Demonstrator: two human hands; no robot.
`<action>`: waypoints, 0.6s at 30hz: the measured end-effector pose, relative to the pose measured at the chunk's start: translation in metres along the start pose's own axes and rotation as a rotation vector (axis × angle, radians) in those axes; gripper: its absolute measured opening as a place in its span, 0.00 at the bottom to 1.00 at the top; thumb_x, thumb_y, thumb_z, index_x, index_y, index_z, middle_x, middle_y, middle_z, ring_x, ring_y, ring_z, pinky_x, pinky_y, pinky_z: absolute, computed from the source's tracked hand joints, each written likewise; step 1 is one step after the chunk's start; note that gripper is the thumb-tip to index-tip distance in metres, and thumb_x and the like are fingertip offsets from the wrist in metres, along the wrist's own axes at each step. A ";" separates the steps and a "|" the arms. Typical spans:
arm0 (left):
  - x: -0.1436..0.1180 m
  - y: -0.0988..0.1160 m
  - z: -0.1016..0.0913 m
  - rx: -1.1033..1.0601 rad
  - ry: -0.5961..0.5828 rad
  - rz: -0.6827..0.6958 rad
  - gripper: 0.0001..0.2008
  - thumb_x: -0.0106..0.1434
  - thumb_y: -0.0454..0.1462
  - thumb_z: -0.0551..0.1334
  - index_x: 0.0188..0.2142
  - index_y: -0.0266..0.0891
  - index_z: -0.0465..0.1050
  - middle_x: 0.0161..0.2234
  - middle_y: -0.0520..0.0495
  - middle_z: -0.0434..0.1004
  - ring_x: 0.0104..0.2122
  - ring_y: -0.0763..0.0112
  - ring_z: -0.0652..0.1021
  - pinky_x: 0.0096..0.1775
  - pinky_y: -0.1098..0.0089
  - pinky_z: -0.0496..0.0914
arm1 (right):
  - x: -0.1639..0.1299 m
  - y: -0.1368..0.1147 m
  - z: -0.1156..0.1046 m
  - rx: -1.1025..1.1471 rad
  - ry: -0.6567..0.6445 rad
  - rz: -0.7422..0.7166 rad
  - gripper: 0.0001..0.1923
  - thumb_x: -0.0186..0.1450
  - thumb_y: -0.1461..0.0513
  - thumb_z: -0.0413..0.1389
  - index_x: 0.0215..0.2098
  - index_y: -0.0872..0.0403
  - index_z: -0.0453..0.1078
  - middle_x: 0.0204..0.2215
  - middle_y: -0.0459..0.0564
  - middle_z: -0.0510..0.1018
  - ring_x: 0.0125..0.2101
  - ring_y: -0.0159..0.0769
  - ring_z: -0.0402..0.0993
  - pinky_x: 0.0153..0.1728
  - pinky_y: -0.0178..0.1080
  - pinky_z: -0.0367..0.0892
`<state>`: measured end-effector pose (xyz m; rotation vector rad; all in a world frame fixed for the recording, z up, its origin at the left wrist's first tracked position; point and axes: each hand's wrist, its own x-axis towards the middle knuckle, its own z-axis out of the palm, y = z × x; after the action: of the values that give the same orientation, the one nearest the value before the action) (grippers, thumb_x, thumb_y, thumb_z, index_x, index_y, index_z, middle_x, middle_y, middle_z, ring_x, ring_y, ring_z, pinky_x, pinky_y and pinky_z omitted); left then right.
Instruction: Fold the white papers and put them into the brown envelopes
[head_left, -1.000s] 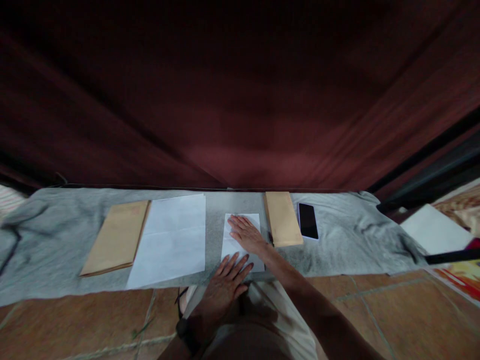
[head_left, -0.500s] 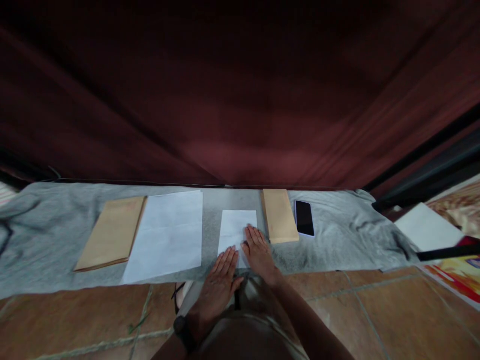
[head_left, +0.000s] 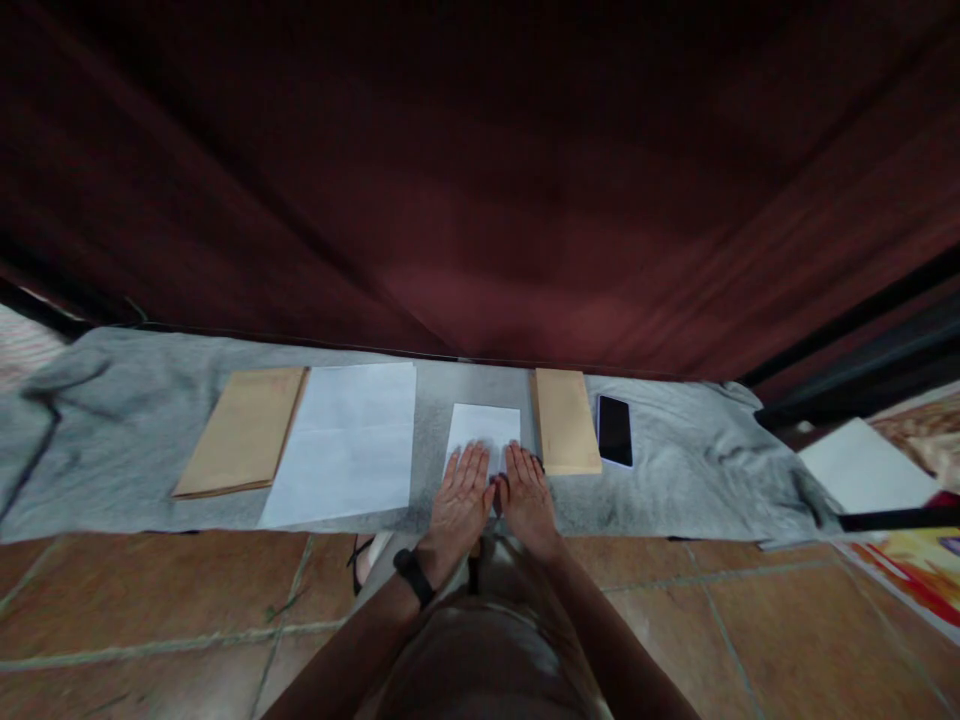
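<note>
A small folded white sheet (head_left: 484, 425) lies on a grey cloth (head_left: 120, 450) spread over the floor. My left hand (head_left: 461, 497) lies flat on its near left part, fingers apart, a dark band on the wrist. Beside it, my right hand (head_left: 526, 490) presses flat on the near right part. Both hands hide the sheet's near half. A tan envelope (head_left: 566, 421) lies just right of the sheet, with a black phone (head_left: 615, 430) beyond it.
A large white sheet (head_left: 345, 457) and a second tan envelope (head_left: 244, 431) lie on the cloth to the left. A dark red curtain (head_left: 480, 200) hangs behind. Brown floor tiles (head_left: 150, 610) run in front. White paper (head_left: 862, 478) and coloured items sit at the far right.
My right hand has slid back from the sheet's far part to its near edge. My left hand has moved up onto the sheet, and both now lie side by side.
</note>
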<state>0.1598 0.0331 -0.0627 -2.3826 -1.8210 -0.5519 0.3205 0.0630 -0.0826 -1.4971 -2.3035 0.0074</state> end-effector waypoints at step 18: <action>-0.006 -0.036 -0.014 0.051 -0.123 -0.070 0.31 0.75 0.41 0.47 0.72 0.30 0.52 0.72 0.33 0.54 0.72 0.54 0.57 0.71 0.47 0.51 | 0.001 -0.003 -0.007 0.036 0.018 0.007 0.28 0.78 0.61 0.43 0.74 0.60 0.52 0.71 0.61 0.61 0.70 0.48 0.56 0.68 0.55 0.55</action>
<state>0.1209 0.0339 -0.0567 -2.3761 -1.9499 -0.3686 0.3203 0.0611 -0.0750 -1.4818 -2.2716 0.0368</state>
